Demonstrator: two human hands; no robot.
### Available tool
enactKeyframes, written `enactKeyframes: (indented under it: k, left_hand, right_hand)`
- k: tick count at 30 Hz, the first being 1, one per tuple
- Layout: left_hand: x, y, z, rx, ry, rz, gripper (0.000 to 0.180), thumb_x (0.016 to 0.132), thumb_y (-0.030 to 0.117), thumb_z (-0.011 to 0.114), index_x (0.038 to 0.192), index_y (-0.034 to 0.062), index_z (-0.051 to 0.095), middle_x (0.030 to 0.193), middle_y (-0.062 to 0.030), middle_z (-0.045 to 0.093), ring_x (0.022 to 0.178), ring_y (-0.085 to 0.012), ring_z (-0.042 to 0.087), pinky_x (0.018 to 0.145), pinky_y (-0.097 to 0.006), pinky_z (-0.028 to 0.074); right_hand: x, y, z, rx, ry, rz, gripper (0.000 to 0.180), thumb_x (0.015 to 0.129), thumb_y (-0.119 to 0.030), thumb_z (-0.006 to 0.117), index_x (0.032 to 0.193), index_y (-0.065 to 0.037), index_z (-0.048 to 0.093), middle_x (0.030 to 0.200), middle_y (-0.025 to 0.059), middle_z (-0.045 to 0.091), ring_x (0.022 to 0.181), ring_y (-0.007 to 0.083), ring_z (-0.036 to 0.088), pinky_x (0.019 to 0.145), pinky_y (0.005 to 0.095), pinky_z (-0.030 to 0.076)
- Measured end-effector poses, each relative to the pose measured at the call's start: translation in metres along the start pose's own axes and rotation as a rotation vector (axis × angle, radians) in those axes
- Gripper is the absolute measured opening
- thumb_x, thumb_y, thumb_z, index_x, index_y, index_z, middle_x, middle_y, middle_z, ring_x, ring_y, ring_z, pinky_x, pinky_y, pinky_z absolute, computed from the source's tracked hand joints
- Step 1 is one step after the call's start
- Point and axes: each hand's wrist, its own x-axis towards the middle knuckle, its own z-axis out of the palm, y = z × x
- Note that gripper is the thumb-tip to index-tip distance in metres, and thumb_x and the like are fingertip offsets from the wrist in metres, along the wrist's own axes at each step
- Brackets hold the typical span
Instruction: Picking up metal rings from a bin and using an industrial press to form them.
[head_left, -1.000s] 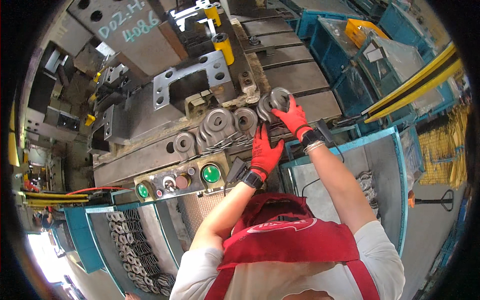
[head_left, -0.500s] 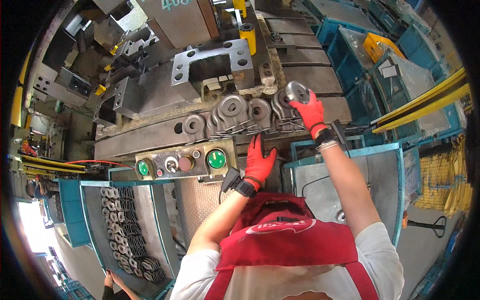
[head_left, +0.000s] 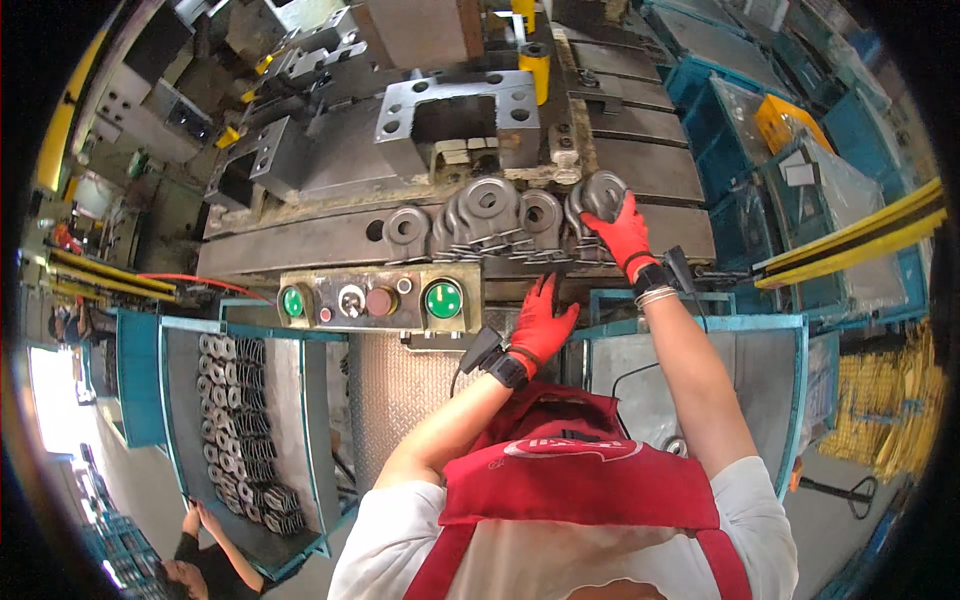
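- Right hand, red glove: gripping metal ring, right end of row, press table; fingertips partly hidden.
- Left hand, red glove: fingers apart, palm hidden, near table's front edge.
- Other rings: overlapping, count unclear.
- Co-worker: lower left, cut off.

Red-gloved right hand, grey rings, green buttons, diamond-patterned floor
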Motion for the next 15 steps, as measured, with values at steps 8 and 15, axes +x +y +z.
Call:
enactKeyframes:
  k: [8,15]
  left_hand:
    - [-0.030,-0.013,-0.028,-0.011,0.079,-0.061,0.062,0.074,0.031,0.057,0.123,0.0007,0.038,0.123,-0.0224,0.041,0.115,-0.0352,0.037,0.098,-0.039,0.030]
    - [-0.103,-0.032,-0.060,-0.050,0.291,-0.311,0.061,0.074,0.033,0.057,0.124,0.0032,0.038,0.125,-0.0213,0.039,0.116,-0.0350,0.037,0.098,-0.037,0.030]
  right_hand:
    - [0.046,0.040,0.013,0.488,-0.130,-0.158,0.072,0.064,-0.036,0.072,0.113,0.006,0.041,0.112,0.0205,0.050,0.102,0.0291,0.049,0.089,0.0362,0.036]
    - [0.074,0.082,0.000,1.100,-0.450,-0.079,0.039,0.079,-0.025,0.057,0.106,0.003,0.054,0.107,0.0101,0.054,0.095,0.0208,0.052,0.084,0.0326,0.040]
